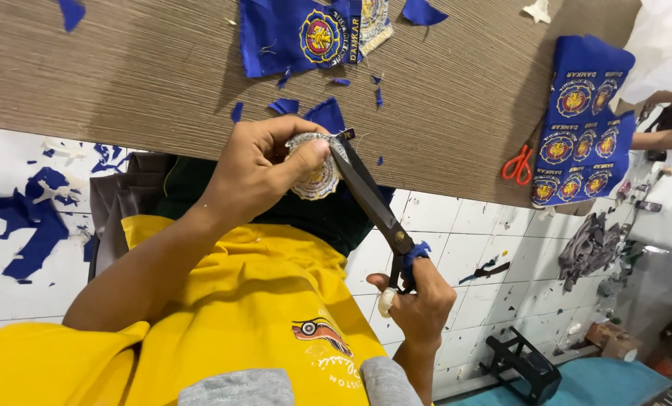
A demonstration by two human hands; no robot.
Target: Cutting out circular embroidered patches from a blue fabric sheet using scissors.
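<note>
Nearest to me is my yellow shirt, and over it my right hand is closed around the handles of the big dark scissors, which have a bit of blue cloth wrapped round the grip. A pale band sits on one finger of that hand. The blades run up and away from it toward my left hand, which pinches a round embroidered badge between thumb and fingers — the blade tips meet the badge's upper edge, right at its rim. The badge is held in the air, just in front of the edge of the counter, not lying on it.

On the counter past my hands lie small blue fabric scraps, scattered close to the edge. Farther on is a blue cloth piece bearing a stitched emblem, with another badge partly overlapping it. Off to one side is a blue sheet of uncut emblems in rows, hanging partly over the counter's edge, and orange-handled scissors rest just beside it.

Beyond the counter the white tiled floor carries more blue offcuts, and a small dark stool stands farther off — another person's arm shows at the far edge.
</note>
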